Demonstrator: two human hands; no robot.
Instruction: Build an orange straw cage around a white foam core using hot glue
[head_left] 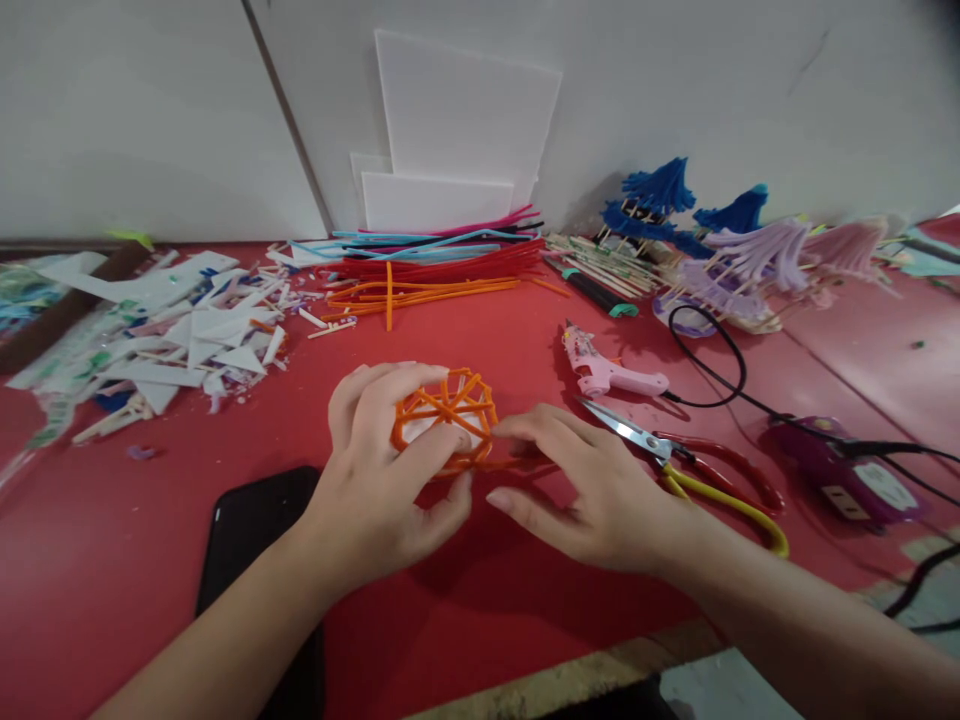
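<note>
An orange spoked piece [448, 405], made of fuzzy pipe cleaners around a white base, is held just above the red table. My left hand [394, 455] grips it from the left, thumb across its near side and fingers round its far edge. From its lower right a loose orange strand runs toward my right hand [577, 480]. That hand is at the right side of the piece, its thumb and forefinger apart, the forefinger close to the rim. Whether the strand touches the curled fingers behind is hidden.
Right of my hands lie a pink glue gun [615, 376], open scissors [660, 450] and a purple power socket [847, 480]. A black phone [251, 530] is at the left. Behind are orange pipe cleaners [442, 290], white scraps [202, 330] and small blue roofs [660, 190].
</note>
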